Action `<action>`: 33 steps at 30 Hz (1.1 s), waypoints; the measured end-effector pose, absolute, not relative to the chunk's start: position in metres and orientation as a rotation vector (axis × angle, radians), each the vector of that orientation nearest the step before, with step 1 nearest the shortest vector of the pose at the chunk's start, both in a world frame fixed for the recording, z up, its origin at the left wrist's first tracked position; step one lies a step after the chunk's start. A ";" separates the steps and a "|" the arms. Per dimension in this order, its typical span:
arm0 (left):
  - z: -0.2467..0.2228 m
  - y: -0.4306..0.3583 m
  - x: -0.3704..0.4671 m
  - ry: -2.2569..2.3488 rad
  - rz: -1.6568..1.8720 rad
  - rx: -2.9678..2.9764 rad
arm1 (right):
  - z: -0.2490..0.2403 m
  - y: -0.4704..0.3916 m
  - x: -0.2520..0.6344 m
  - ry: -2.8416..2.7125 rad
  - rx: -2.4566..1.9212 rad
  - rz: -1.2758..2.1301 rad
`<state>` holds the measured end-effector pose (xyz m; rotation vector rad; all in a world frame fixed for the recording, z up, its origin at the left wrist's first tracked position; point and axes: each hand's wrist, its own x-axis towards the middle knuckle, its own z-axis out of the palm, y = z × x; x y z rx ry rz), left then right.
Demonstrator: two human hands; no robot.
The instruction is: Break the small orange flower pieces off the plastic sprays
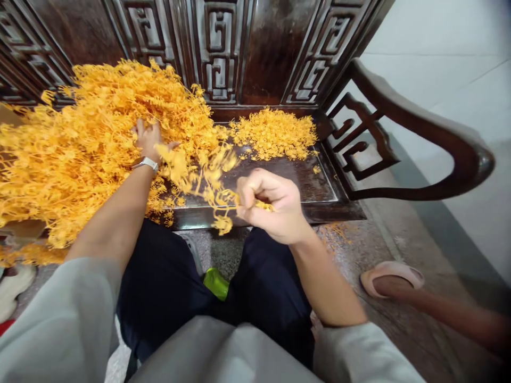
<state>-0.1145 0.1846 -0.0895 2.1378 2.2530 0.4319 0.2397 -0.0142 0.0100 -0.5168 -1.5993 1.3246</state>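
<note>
A large heap of orange-yellow artificial flower sprigs [99, 122] covers the left part of a dark wooden bench. My left hand [147, 139], a pale band on its wrist, lies against the heap's right side with its fingers apart; some fingertips are lost among the sprigs. In front of the bench, my right hand [273, 205] is closed around the stem of one flower sprig [211, 186]. This sprig's blurred blossoms stretch left toward my left hand. A smaller, flatter pile of yellow blossoms [277, 133] sits on the bench's right end.
The bench seat [287, 178] has a raised edge and a curved wooden armrest [431, 117] on its right. Loose orange bits [335, 234] are scattered on the floor. Something green [216, 283] shows between my knees. Another person's foot in a pale shoe [391, 279] is at right.
</note>
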 end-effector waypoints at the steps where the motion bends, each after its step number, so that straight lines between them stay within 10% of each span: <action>1: -0.090 0.184 -0.114 2.314 0.426 2.125 | 0.001 -0.015 0.249 -1.524 -0.603 1.297; 18: -0.043 0.135 -0.048 2.175 0.516 2.354 | -0.063 0.023 0.311 -1.047 -1.090 1.124; 33: -0.075 0.021 0.116 1.076 0.356 2.355 | -0.063 0.024 0.314 -0.895 -1.149 1.020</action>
